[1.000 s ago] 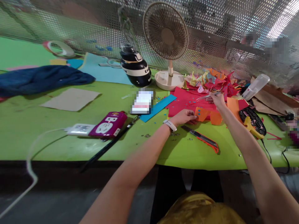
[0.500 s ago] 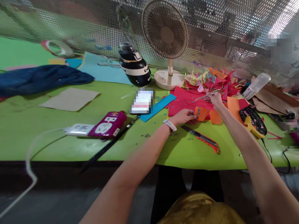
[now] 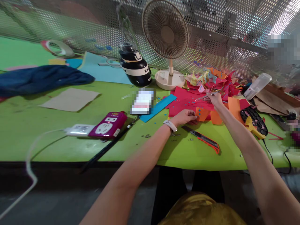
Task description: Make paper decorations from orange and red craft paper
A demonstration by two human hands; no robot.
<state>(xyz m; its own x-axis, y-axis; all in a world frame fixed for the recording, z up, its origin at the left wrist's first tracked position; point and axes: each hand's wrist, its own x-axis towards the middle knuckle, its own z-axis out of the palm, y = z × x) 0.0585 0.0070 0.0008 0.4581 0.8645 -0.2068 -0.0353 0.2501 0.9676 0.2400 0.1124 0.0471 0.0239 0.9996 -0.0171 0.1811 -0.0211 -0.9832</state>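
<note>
One grip, the left hand (image 3: 186, 117), pinches orange paper (image 3: 203, 114) back from the surface's (image 3: 140, 150) near edge; the right hand (image 3: 216, 100), curled around tweezers (image 3: 200, 98), seems mid-pick over red paper (image 3: 179, 107), needing steady aim next.

Remotely, I am watching the bare left hand (image 3: 186, 117) pinching a blue-dotted orange paper piece (image 3: 203, 114) while the bare right hand (image 3: 215, 99) is holding a slim silvery metal tool (image 3: 201, 98) over red paper sheets (image 3: 179, 97). An orange-and-black utility knife (image 3: 204, 139) is lying toward the front edge of the green table (image 3: 136, 150); a round beige fan (image 3: 167, 35) is standing by the back edge.
</note>
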